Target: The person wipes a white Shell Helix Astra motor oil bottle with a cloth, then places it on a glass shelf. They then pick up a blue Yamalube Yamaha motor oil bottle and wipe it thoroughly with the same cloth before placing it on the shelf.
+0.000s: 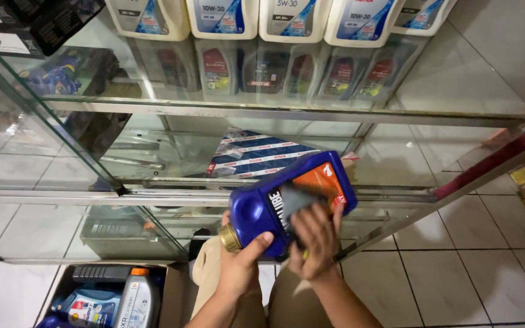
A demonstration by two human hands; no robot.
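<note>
My left hand (238, 264) holds the blue bottle (290, 200) near its gold cap (230, 238), fingers clamped around it, in front of the glass shelf (274, 112). My right hand (316, 240) presses a grey cloth (296, 200) on the bottle, fingers closed on the cloth.

A tall glass display cabinet with metal-edged shelves (287, 112) stood over a floor of pale square tiles with dark grout lines (475, 267). White plastic jugs (223, 17) lined its top shelf, with a row of clear-looking bottles just behind. A blue and white striped flat package (256, 155) lay on a lower shelf. An open cardboard box of bottles (107, 297) sat on the floor. Light glared off the glass.
</note>
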